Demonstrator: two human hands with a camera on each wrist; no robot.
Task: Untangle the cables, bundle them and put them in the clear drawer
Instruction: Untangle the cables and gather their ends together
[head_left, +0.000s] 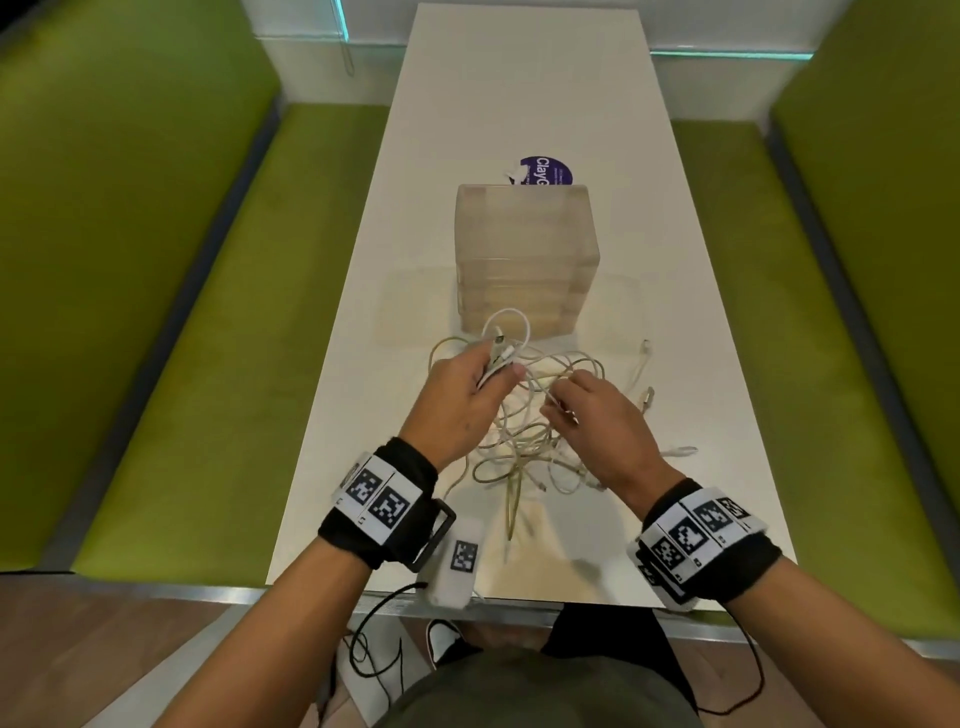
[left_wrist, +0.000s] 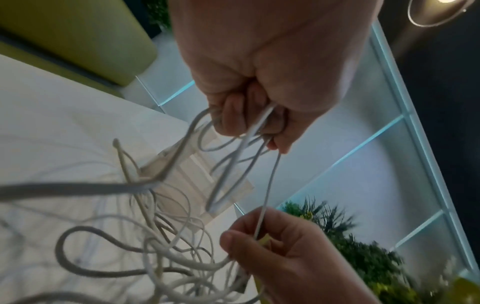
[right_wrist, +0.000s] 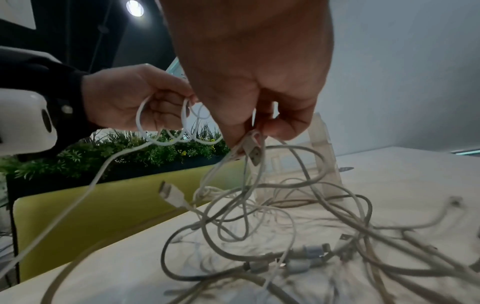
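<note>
Several pale cables lie in a tangle (head_left: 524, 447) on the white table (head_left: 519, 104), just in front of the clear drawer unit (head_left: 524, 254). My left hand (head_left: 501, 366) is raised over the tangle's far-left side and grips a few coiled loops of a white cable (right_wrist: 166, 133). One strand (left_wrist: 269, 185) runs from it to my right hand (head_left: 558, 400), which pinches a cable by its USB plug (right_wrist: 253, 150). The tangle (right_wrist: 285, 226) hangs partly lifted below both hands. All drawers look closed.
A round purple sticker (head_left: 546, 169) lies behind the drawer unit. Loose plug ends (head_left: 680, 451) trail to the right of the tangle. Green benches (head_left: 208, 364) flank the table on both sides. The table's near edge (head_left: 519, 603) runs under my wrists.
</note>
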